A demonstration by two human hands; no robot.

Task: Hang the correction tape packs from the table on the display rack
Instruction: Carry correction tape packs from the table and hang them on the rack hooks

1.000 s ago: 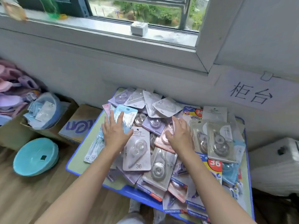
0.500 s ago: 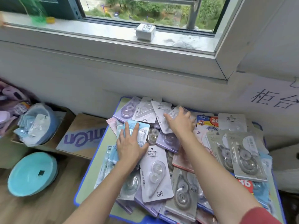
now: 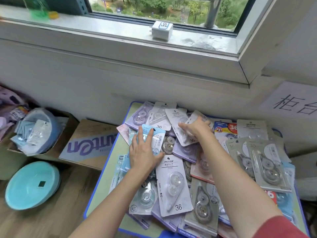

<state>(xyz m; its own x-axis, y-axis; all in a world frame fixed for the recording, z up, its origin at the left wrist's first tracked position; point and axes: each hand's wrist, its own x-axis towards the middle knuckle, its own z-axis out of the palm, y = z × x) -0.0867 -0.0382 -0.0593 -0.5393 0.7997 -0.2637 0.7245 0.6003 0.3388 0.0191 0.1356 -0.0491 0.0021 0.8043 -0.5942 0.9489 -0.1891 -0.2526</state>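
Hands in pack pile (image 3: 173, 186) on surface (image 3: 106, 186).
L hand (image 3: 144, 156) flat on blue pack (image 3: 157, 140), fingers apart; R hand (image 3: 196, 128) fingers curled on white pack (image 3: 174, 117).

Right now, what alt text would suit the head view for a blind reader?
Hands on a heap of correction tape packs covering a blue-edged table under a window: left hand flat on a light blue pack, right hand touching a white pack.

Soft daylight from the window (image 3: 164, 11) lights the scene evenly, with wide-angle bending and perhaps slight edge blur.
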